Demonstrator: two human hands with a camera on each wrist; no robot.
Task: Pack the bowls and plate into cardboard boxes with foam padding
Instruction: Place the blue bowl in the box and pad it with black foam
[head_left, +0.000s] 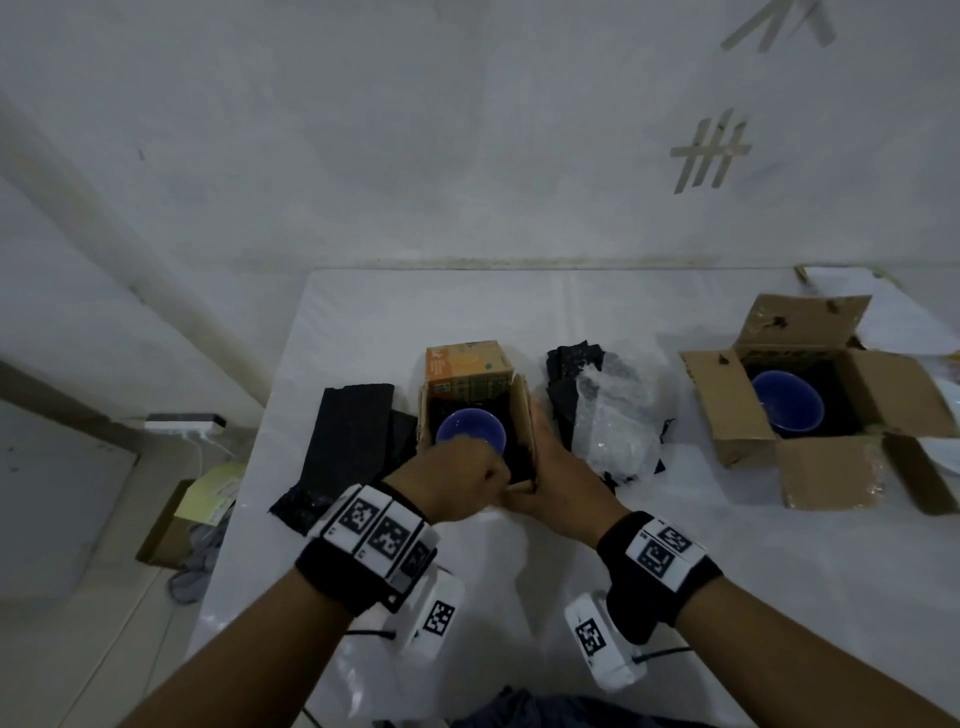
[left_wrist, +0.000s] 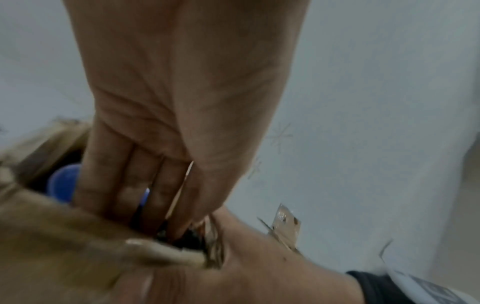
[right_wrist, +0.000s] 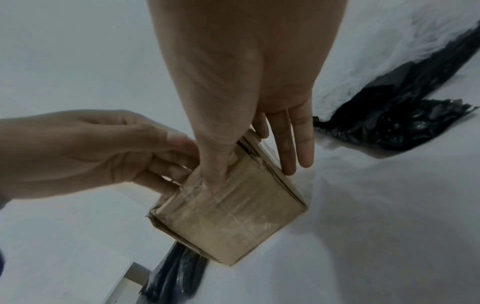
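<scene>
A small cardboard box (head_left: 522, 415) stands mid-table with a blue bowl (head_left: 470, 434) inside, black foam (head_left: 517, 447) lining its right wall. My left hand (head_left: 462, 483) dips into the near right corner, and its fingers (left_wrist: 145, 185) and thumb close on the foam beside the bowl (left_wrist: 62, 181). My right hand (head_left: 550, 467) braces the box (right_wrist: 233, 216) from outside: straight fingers (right_wrist: 288, 144) lie flat along its right side and the thumb presses the front face. A larger open box (head_left: 727, 410) at the right holds a second blue bowl (head_left: 787, 408).
Black foam sheets (head_left: 348, 441) lie left of the small box. A heap of black foam and clear bubble wrap (head_left: 613, 415) lies to its right. A white plate's rim (head_left: 948, 452) shows at the far right edge. The table (head_left: 519, 312) stands against a wall.
</scene>
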